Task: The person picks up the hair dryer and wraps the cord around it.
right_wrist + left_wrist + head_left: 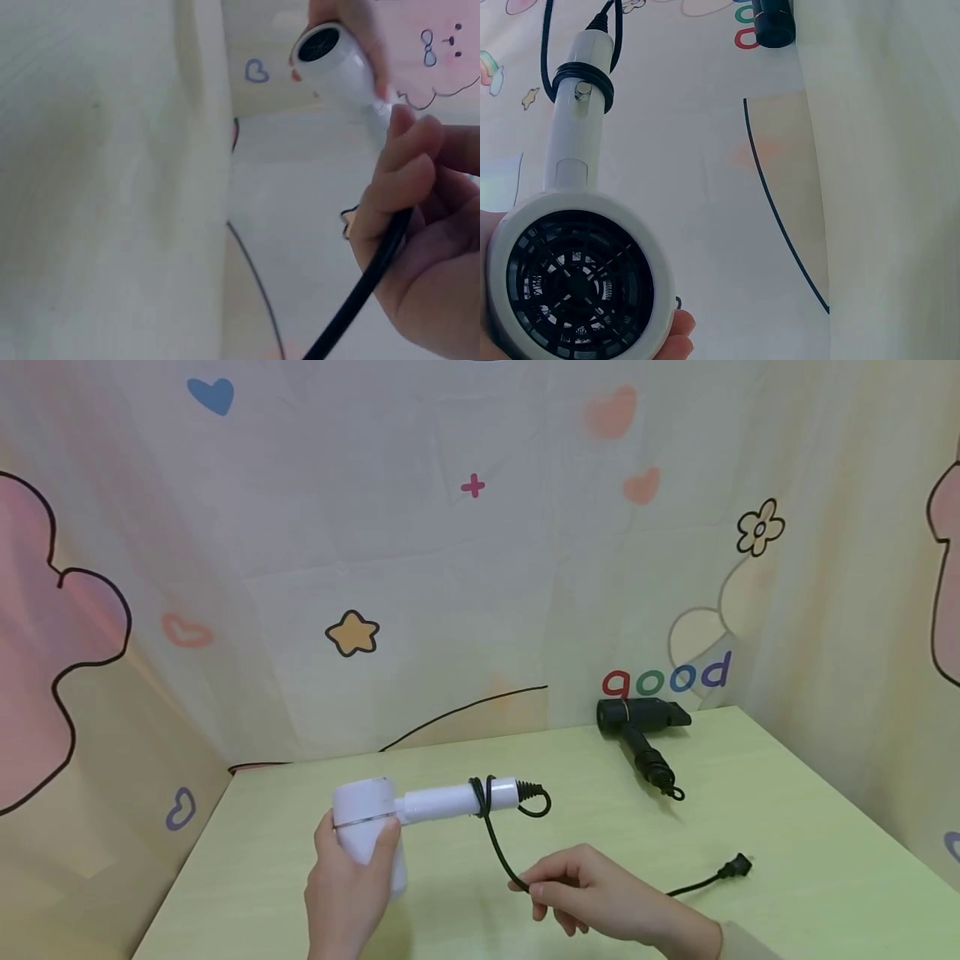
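A white hair dryer (442, 802) is held above the table, its handle pointing right. My left hand (347, 885) grips its barrel, thumb on the near side; the round black grille (579, 285) faces the left wrist camera. Black cord (491, 835) loops round the handle near its end and runs down to my right hand (592, 893), which pinches it between thumb and fingers. In the right wrist view the cord (360, 292) passes out below the curled fingers. Beyond the right hand, the cord's free end carries a black two-pin plug (735, 866).
At the back right of the pale green table (262, 843) lies a black hair dryer (648, 717), its cord wound round the handle. A curtain (450, 568) printed with hearts, a star and the word "good" hangs behind and at both sides.
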Demonstrator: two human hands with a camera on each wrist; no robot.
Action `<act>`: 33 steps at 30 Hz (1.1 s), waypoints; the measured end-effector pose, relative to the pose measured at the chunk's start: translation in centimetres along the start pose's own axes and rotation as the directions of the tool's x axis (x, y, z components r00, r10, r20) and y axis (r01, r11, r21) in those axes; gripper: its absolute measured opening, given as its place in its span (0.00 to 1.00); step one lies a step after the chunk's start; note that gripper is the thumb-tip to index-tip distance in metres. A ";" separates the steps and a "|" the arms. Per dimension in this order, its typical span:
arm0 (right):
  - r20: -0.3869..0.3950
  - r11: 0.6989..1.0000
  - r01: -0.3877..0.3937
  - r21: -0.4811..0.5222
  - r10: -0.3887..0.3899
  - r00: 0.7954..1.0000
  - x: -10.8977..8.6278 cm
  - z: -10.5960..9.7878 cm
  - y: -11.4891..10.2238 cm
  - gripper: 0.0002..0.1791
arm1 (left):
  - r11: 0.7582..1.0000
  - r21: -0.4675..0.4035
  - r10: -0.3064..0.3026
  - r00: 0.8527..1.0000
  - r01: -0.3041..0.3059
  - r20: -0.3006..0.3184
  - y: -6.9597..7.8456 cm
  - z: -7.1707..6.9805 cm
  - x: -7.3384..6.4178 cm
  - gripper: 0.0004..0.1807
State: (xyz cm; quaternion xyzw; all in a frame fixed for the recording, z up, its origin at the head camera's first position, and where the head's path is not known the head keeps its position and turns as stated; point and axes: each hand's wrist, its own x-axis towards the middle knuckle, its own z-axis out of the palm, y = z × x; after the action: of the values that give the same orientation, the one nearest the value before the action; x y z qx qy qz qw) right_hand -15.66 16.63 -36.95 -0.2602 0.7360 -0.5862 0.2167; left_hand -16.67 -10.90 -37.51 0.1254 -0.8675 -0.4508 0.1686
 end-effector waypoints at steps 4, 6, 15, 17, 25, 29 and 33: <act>0.043 0.999 -0.010 0.038 0.009 0.999 0.7 -0.5 1.5 0.16 | 1.000 0.002 -0.011 1.000 0.011 -0.001 -0.1 0.0 0.0 0.47; 0.035 0.999 -0.030 0.035 0.029 0.999 1.1 -0.6 2.2 0.15 | 1.000 -0.001 -0.014 1.000 0.014 0.004 -0.1 0.1 0.0 0.47; -0.072 0.993 -0.112 -0.033 0.109 0.991 3.1 -0.7 4.1 0.15 | 0.998 -0.042 -0.036 0.997 0.038 0.064 0.2 0.2 -0.4 0.49; -0.106 0.989 -0.139 -0.047 0.133 0.985 3.4 -0.7 4.3 0.17 | 0.998 -0.046 -0.036 0.997 0.039 0.070 0.3 0.2 -0.4 0.48; -0.188 0.981 -0.161 -0.107 0.139 0.972 4.5 -1.0 5.2 0.19 | 0.998 -0.049 -0.042 0.994 0.047 0.096 0.4 0.2 -0.5 0.48; -0.199 0.981 -0.151 -0.119 0.125 0.972 4.8 -1.2 5.6 0.19 | 0.998 -0.040 -0.043 0.993 0.047 0.106 0.4 0.2 -0.5 0.48; -0.215 0.976 -0.154 -0.155 0.119 0.969 5.0 -1.6 6.0 0.18 | 0.997 -0.066 -0.038 0.992 0.047 0.123 0.3 0.1 -0.4 0.48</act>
State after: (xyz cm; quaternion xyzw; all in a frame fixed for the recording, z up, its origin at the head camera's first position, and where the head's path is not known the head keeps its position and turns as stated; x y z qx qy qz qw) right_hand -21.30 15.76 -42.53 -0.1647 0.8179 -0.5286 0.1565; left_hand -16.35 -10.46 -37.37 0.1104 -0.8573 -0.4907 0.1101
